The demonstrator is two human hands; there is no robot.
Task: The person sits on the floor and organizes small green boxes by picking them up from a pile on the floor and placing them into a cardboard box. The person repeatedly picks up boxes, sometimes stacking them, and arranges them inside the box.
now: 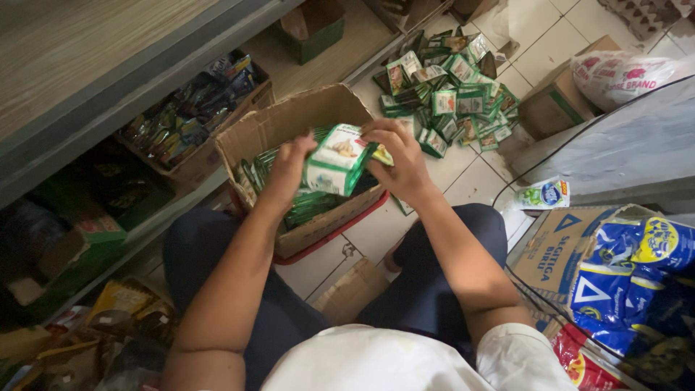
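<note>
Above the open cardboard box (pixel 289 130), a stack of green-and-white sachets (pixel 339 159) is pinched between both hands: the left hand (pixel 289 168) clasps its near-left end, the right hand (pixel 398 156) its far-right end. Its long axis runs hand to hand, both equally near.

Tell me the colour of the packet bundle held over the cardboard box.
Green and white, seen in the head view: the packet bundle sits between the left hand and right hand.
</note>
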